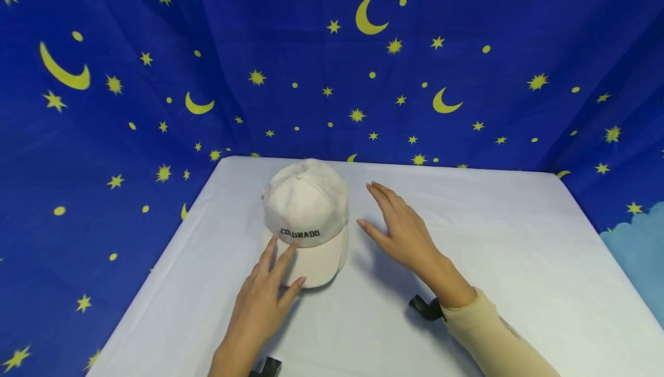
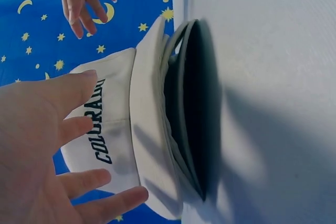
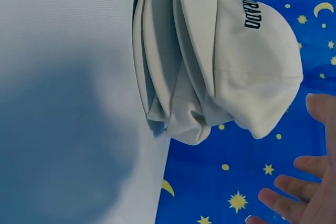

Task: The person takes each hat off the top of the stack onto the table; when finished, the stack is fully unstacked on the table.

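Observation:
A cream baseball cap (image 1: 306, 201) lettered COLORADO sits toward the back left of the white table, brim toward me. Beneath it, more pale cap brims (image 3: 160, 51) show in the right wrist view, so it tops a stack. My left hand (image 1: 261, 299) is spread in front of the cap's brim, fingers extended toward the lettering; whether it touches the cap I cannot tell. To the right of the cap, my right hand (image 1: 399, 227) hovers apart from it with fingers extended and holds nothing.
The white-covered table (image 1: 493, 238) runs back to a blue curtain (image 1: 311, 31) with yellow moons and stars. Curtain also hangs along the left and right sides. Black wrist mounts (image 1: 426, 308) stick out near both wrists.

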Available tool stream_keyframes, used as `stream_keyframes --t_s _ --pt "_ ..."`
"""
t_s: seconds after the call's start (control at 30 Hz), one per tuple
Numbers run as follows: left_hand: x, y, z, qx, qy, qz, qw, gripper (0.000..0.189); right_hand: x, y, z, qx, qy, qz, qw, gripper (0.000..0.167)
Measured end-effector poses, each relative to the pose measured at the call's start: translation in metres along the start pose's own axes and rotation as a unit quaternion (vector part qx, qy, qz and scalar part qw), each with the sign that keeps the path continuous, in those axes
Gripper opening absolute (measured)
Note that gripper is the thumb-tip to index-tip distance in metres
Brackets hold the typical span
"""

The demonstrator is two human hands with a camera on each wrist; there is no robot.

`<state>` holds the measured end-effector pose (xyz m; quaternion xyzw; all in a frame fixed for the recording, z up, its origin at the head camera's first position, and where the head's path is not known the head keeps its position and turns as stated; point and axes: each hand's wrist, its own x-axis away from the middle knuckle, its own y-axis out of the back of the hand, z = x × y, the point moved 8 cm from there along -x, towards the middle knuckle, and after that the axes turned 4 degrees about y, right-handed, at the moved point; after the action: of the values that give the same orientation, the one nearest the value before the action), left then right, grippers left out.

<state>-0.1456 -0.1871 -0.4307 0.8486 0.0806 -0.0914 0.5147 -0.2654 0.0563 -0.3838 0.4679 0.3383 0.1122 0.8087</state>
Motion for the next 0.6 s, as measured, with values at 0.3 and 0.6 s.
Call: stream_keyframes --t_s 0.3,0.6 --pt "0.004 -0.001 0.012 0.004 0.035 0.009 0.9993 0.077 -0.012 -0.011 -0.002 -0.050 -0.013 0.030 0.9982 0.074" --pt "0.002 -0.001 0.025 -0.016 0.092 0.017 0.9955 0.072 -0.024 -0.019 -0.001 -0.070 -0.019 0.038 0.9966 0.075"
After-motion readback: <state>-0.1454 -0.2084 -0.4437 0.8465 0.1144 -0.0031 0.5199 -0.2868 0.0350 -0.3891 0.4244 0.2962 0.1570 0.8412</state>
